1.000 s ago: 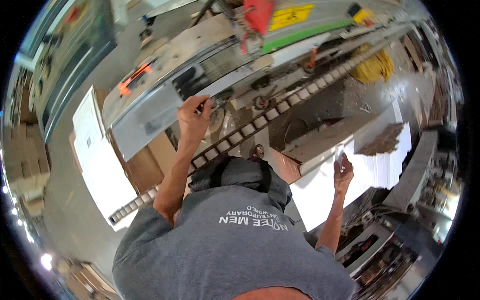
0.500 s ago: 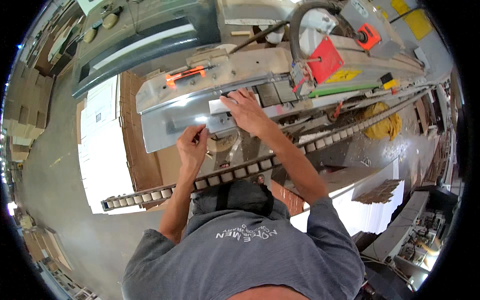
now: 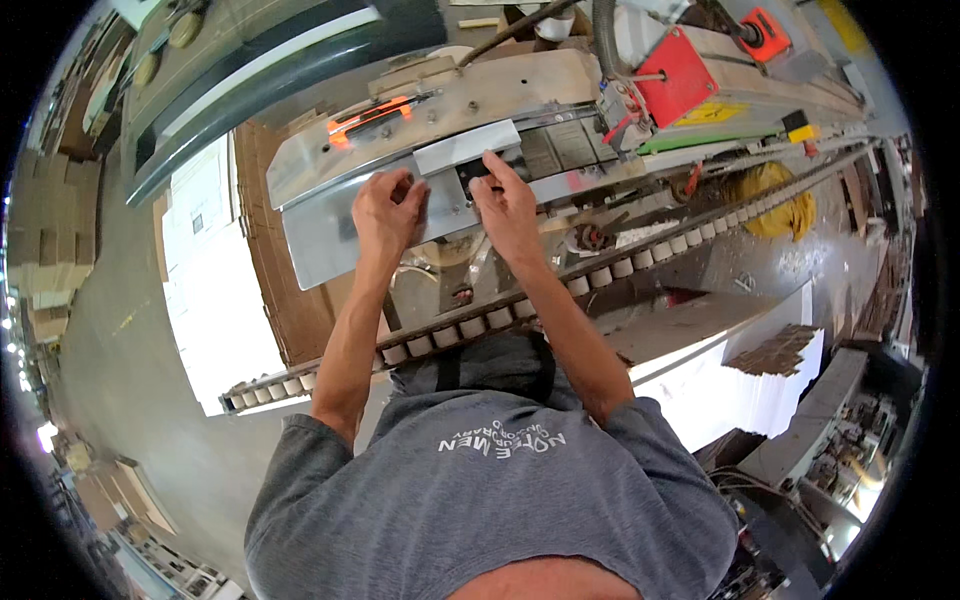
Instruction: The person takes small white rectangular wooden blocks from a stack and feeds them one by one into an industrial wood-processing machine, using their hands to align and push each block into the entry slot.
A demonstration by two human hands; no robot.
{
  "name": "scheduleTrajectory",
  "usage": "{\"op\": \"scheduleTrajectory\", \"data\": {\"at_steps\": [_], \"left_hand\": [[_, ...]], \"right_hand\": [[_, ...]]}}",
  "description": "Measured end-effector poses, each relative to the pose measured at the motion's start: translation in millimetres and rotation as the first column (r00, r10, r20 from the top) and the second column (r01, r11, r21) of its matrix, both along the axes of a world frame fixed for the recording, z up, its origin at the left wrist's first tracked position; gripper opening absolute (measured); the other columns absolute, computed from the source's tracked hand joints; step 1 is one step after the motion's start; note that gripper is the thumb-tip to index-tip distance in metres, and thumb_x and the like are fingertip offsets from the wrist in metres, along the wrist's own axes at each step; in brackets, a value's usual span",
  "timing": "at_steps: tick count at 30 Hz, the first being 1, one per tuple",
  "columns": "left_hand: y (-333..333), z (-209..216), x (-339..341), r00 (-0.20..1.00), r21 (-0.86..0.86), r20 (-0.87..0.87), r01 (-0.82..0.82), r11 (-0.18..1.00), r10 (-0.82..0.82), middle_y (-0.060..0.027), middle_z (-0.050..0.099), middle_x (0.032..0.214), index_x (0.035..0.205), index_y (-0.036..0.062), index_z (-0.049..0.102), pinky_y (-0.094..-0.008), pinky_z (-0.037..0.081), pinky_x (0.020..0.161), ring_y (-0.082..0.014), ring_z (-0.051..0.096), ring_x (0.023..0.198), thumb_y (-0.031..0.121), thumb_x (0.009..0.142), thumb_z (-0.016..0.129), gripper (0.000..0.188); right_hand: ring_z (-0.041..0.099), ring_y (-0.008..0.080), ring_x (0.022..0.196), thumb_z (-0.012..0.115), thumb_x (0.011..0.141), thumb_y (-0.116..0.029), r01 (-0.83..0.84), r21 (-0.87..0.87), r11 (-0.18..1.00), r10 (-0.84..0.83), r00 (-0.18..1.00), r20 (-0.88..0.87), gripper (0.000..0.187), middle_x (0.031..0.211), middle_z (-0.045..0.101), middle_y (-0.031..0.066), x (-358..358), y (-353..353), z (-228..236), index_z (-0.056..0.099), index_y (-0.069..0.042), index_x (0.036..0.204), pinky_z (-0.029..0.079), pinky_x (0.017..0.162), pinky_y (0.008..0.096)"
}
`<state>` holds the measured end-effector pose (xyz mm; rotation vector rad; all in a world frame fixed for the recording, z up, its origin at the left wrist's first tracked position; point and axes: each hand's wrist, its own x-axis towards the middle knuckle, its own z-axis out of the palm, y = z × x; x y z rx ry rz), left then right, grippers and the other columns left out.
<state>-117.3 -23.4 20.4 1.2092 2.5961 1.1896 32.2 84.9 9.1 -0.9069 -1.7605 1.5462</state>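
Observation:
A pale, flat rectangular bar (image 3: pixel 468 147) lies across the metal machine bed, at the right end of a smooth grey metal plate (image 3: pixel 325 235). My right hand (image 3: pixel 508 212) is just on my side of the bar, index finger stretched to its near edge and thumb held apart. A dark opening (image 3: pixel 488 172) in the bed shows between that hand and the bar. To the left, over the plate, my left hand (image 3: pixel 388 212) is closed, thumb and fingertips drawn together in a pinch. Whatever may be between them is too small or hidden to make out.
An orange tool (image 3: pixel 368 122) lies on the bed's far ledge. A red plate (image 3: pixel 678 78) and hoses rise at the right. A roller rail (image 3: pixel 470 328) crosses between me and the machine. Stacked cardboard (image 3: pixel 275 240) stands at the left, yellow cloth (image 3: pixel 770 200) at the right.
My right hand has come off the top of the pale bar and drawn back toward me. The bar sits farther away, nearer the orange tool. My left hand has moved forward over the plate.

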Motion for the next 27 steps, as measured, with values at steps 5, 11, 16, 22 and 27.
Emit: {"op": "scheduleTrajectory", "data": {"at_steps": [5,11,16,22,27], "left_hand": [[21.1,-12.2,-6.8,0.999,0.112,-0.024,0.035,0.993,-0.032,-0.015,0.069,0.084,0.095,0.0031,0.074,-0.0373,0.053,0.068,-0.0303,0.067,0.072,0.023,0.081,0.079,0.025],[48.8,-16.1,5.1,0.978,0.065,-0.16,0.142,0.988,-0.13,-0.0146,0.068,0.082,0.087,0.0032,0.073,-0.0388,0.052,0.066,-0.0329,0.066,0.072,0.021,0.082,0.077,0.019],[91.6,-15.1,28.8,0.954,0.039,-0.216,0.223,0.974,-0.21,-0.015,0.068,0.082,0.085,0.003,0.071,-0.0396,0.051,0.069,-0.0342,0.066,0.075,0.018,0.084,0.075,0.016],[137.9,-19.0,51.8,0.926,-0.028,-0.232,0.3,0.954,-0.298,-0.016,0.067,0.082,0.083,0.0033,0.07,-0.0435,0.051,0.068,-0.0358,0.065,0.076,0.019,0.084,0.073,0.016],[179.5,-25.9,71.3,0.881,0.062,-0.298,0.401,0.914,-0.367,-0.0149,0.062,0.072,0.069,0.0046,0.063,-0.0471,0.05,0.063,-0.0376,0.062,0.07,0.023,0.084,0.072,0.025]], "right_hand": [[0.06,0.0212,0.07,0.067,0.093,-0.022,0.055,0.067,0.996,-0.06,0.996,0.067,0.054,0.1,0.06,0.0191,-7.0,3.7,-10.6,0.051,0.003,0.137,0.052,0.066,0.0334],[0.055,0.0154,0.075,0.067,0.091,-0.018,0.163,0.306,0.938,-0.2,0.975,0.094,0.051,0.093,0.063,0.0109,-1.0,21.7,-13.0,0.053,0.004,0.135,0.048,0.066,0.029],[0.056,0.0285,0.088,0.065,0.09,-0.018,0.242,0.566,0.788,-0.345,0.935,0.08,0.047,0.098,0.064,0.0172,16.4,59.2,-26.3,0.056,0.004,0.131,0.049,0.079,0.0393],[0.053,0.0445,0.113,0.057,0.092,-0.017,0.244,0.609,0.755,-0.347,0.936,0.056,0.046,0.123,0.058,0.0293,38.0,93.5,-30.9,0.051,0.01,0.128,0.036,0.103,0.0509],[0.057,0.0402,0.108,0.064,0.089,-0.013,0.269,0.741,0.616,-0.398,0.917,-0.003,0.042,0.122,0.062,0.0245,59.7,103.7,-21.8,0.057,0.003,0.126,0.045,0.094,0.049]]}}
